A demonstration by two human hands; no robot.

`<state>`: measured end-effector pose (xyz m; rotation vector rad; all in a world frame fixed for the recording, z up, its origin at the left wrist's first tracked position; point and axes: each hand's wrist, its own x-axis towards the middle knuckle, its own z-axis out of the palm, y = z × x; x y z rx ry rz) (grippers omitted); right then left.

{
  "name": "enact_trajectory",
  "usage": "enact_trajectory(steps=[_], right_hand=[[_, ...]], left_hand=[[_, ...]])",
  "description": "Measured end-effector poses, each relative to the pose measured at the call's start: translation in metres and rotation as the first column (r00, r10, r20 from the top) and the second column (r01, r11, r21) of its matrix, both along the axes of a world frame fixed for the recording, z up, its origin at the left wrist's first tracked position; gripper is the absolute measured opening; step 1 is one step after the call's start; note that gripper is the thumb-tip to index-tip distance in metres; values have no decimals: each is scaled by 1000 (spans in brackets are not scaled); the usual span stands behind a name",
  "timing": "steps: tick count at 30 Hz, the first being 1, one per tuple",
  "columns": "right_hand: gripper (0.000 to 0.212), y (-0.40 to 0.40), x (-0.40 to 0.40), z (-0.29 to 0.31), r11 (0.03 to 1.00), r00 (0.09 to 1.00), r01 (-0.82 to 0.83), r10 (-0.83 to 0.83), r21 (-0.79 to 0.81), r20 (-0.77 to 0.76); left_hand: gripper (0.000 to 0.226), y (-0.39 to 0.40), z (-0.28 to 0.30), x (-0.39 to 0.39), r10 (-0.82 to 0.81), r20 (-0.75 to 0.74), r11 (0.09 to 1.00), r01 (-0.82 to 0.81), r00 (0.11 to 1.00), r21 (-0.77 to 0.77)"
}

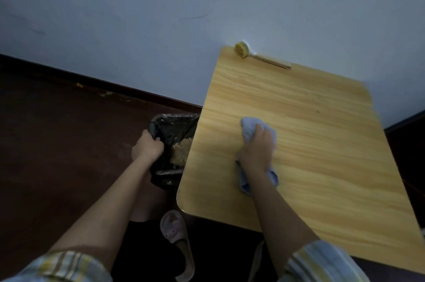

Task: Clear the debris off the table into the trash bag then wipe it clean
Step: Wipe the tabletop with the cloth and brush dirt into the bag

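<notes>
A light wooden table point(322, 143) fills the right side of the view. My right hand point(256, 148) presses a crumpled pale blue cloth point(249, 126) onto the tabletop near its left edge; part of the cloth trails out under my wrist. A black trash bag point(174, 127) hangs beside the table's left edge, with tan debris point(180, 153) visible inside it. My left hand point(147, 146) grips the rim of the bag and holds it open.
A yellow-headed brush with a pale handle point(259, 56) lies at the table's far edge against the white wall. Dark brown floor spreads to the left. A pink slipper point(177, 242) sits on the floor below the table's near corner.
</notes>
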<state>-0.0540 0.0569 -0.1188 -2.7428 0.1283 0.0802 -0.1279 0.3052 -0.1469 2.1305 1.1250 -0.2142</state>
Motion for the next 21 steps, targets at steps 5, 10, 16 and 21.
enact_trajectory(steps=[5, 10, 16, 21], right_hand=[[67, 98, -11, -3, 964, 972, -233, 234, 125, 10], [53, 150, -15, -3, 901, 900, -433, 430, 31, 69], [61, 131, 11, 27, 873, 878, -474, 460, 113, 132], [59, 54, 60, 40, 965, 965, -230, 210, 125, 155]], left_hand=[[31, 17, 3, 8, 12, 0, 1000, -12, 1000, 21], [34, 30, 14, 14, 61, -5, 997, -60, 998, 54], [35, 38, 30, 22, 70, 11, 993, -71, 997, 96], [34, 33, 35, 40, 99, 50, 991, -103, 994, 86]])
